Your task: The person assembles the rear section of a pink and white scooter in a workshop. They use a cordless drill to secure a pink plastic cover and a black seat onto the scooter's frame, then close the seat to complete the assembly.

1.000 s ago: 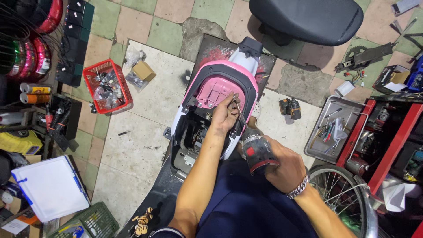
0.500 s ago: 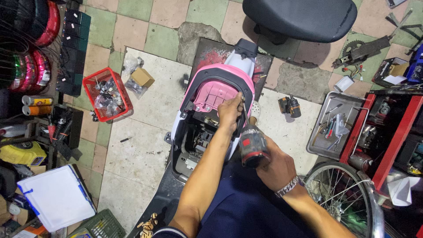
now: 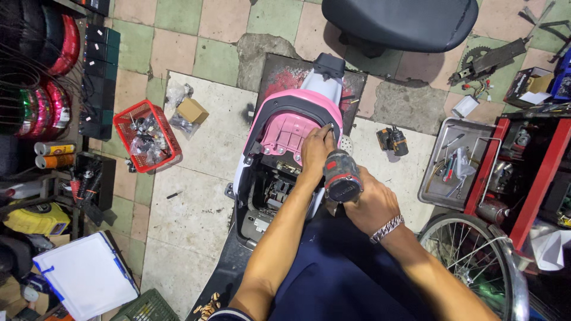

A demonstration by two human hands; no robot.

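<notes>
Cordless drill (image 3: 342, 175), red and dark grey, was clenched in the right hand (image 3: 372, 205) and aimed down at the pink rear bodywork (image 3: 285, 128) of a scooter with its seat off. Beside the drill's nose, the left hand (image 3: 317, 151) rested on the pink panel, fingers curled around something too small to tell. A red wire basket (image 3: 126, 119) of small bagged parts sat on the tiled floor (image 3: 196, 196) well to one side. On the other, a grey metal tray (image 3: 433, 178) held hand tools, near a red tool cart (image 3: 538, 178). A second drill (image 3: 392, 141) lay on the floor between scooter and tray. The detached black seat (image 3: 398, 21) lay beyond, and a spoked wheel (image 3: 476, 261) stood close by the right arm.
</notes>
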